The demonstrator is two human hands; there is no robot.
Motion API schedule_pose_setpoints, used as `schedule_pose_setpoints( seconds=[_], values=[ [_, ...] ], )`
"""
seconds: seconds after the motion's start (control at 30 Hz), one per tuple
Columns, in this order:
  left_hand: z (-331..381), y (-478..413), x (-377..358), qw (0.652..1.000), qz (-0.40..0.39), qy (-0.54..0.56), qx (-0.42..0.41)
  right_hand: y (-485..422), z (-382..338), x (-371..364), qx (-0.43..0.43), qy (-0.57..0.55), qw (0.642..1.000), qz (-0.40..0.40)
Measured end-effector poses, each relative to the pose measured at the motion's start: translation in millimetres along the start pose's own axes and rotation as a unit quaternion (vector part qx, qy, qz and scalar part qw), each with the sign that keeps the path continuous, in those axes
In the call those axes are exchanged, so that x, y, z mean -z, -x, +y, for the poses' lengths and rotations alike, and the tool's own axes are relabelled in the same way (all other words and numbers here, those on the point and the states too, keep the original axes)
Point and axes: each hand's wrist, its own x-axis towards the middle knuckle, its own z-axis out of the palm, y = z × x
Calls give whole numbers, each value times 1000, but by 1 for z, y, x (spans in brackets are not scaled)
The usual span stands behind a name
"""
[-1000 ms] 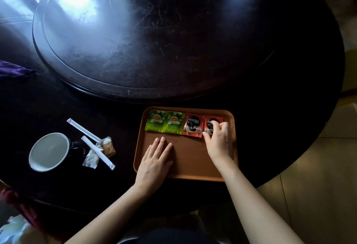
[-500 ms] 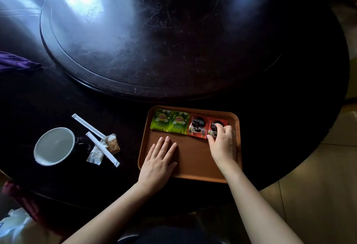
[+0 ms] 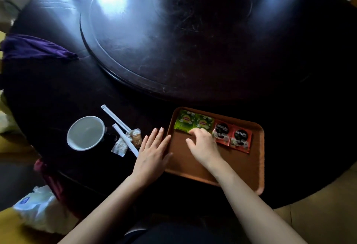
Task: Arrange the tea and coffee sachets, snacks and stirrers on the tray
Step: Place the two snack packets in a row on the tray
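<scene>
Resting with curled fingers on the orange tray [image 3: 241, 168], the right hand [image 3: 202, 145] has its fingertips at the near edge of the second green tea sachet [image 3: 203, 123] — whether it pinches the sachet or only touches it cannot be told. The left hand [image 3: 152, 157] lies flat and open, fingers spread, holding nothing, its fingertips over the tray's left rim and its palm on the dark table [image 3: 289, 70].

Along the tray's far edge sit four sachets in a row: the first green tea sachet [image 3: 183, 121], the second beside it, then two red coffee sachets [image 3: 231, 137] slightly overlapping. The near half of the tray is bare.

Left of the tray, on the table, lie two white wrapped stirrers [image 3: 119, 122] at a slant — with two small wrapped snacks [image 3: 135, 139] touching them. Just beyond stands a white mug [image 3: 86, 135]. A purple cloth [image 3: 32, 48] lies at the table's far left edge.
</scene>
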Motion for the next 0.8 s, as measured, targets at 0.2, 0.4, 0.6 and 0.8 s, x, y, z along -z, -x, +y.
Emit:
schedule_pose_setpoints(
  seconds=[0.2,0.4,0.6,0.8],
  values=[
    [-55,26,10,989,29,12,145,-26,-65,-39,59,28,995,-75],
    [-64,34,4,971,63,74,219,-45,-110,-80,77,78,985,-134],
    [-63,30,4,955,102,128,248,-46,-122,-104,30,74,992,-95],
    [-67,29,3,941,136,171,257,-50,-124,-108,-2,14,992,-126]
  ],
)
